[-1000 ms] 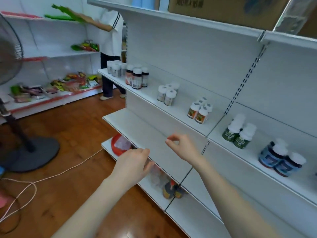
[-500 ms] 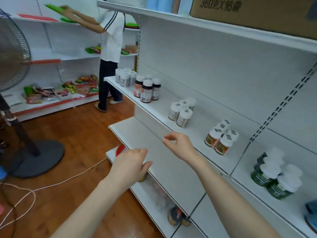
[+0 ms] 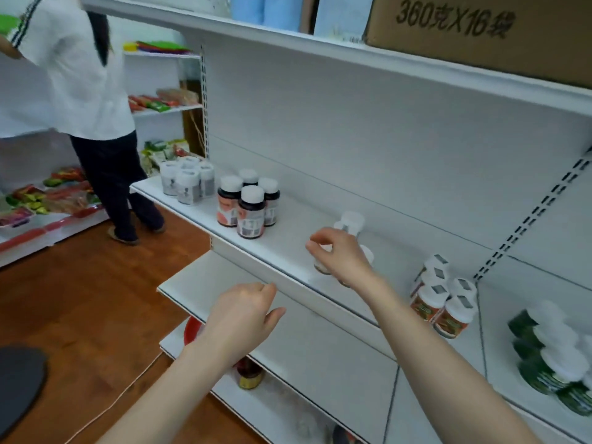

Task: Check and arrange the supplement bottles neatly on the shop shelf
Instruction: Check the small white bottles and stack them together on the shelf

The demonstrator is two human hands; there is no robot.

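Groups of supplement bottles stand along the middle shelf (image 3: pixel 288 248): grey-labelled white bottles (image 3: pixel 187 184) at the far left, dark bottles with white caps (image 3: pixel 251 213), a cluster of white-capped bottles (image 3: pixel 352 219), red-labelled bottles (image 3: pixel 442 306) and green bottles (image 3: pixel 551 357) at the right. My right hand (image 3: pixel 339 254) reaches over the white-capped cluster, and its curled fingers close on the cap of the front bottle (image 3: pixel 322 267). Most of that cluster is hidden behind the hand. My left hand (image 3: pixel 243 315) hovers loosely curled in front of the lower shelf, holding nothing.
A person in a white shirt (image 3: pixel 80 75) stands at the left by snack shelves. A cardboard box (image 3: pixel 480 33) sits on the top shelf. A fan base (image 3: pixel 19 379) and a cable (image 3: pixel 112 408) lie on the wooden floor. A jar (image 3: pixel 250 374) stands on the bottom shelf.
The view has moved closer and to the left along the shelf. My right hand has risen from in front of the lower shelf onto the white-capped bottles. My left hand has stayed low.
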